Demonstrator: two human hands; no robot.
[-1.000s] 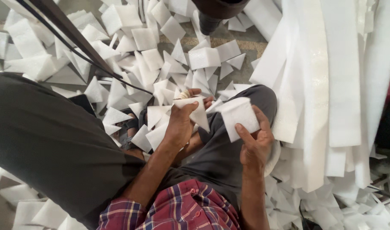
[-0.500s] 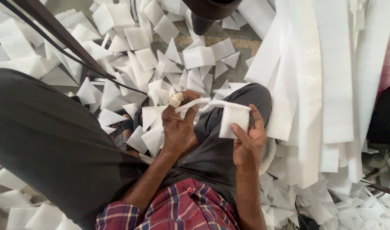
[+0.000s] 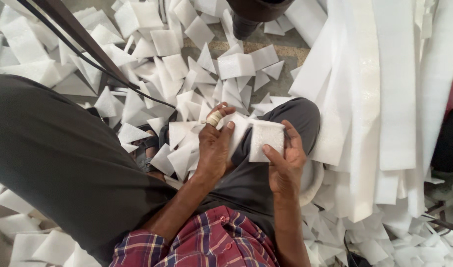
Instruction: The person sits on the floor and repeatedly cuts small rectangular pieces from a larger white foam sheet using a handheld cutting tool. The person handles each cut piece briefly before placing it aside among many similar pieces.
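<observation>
Floor (image 3: 286,52), a bare grey-brown patch with a yellowish band across it, visible only between the litter. Loose white foam offcuts (image 3: 236,64), mostly triangles and small squares, lie scattered and overlapping over nearly all of it, thickest toward the upper left and along the bottom right edge. Long white foam strips (image 3: 389,99) spread in a fan across the right side, their lower ends lying on the offcuts. A black cable (image 3: 93,62) runs diagonally over the pieces at upper left
</observation>
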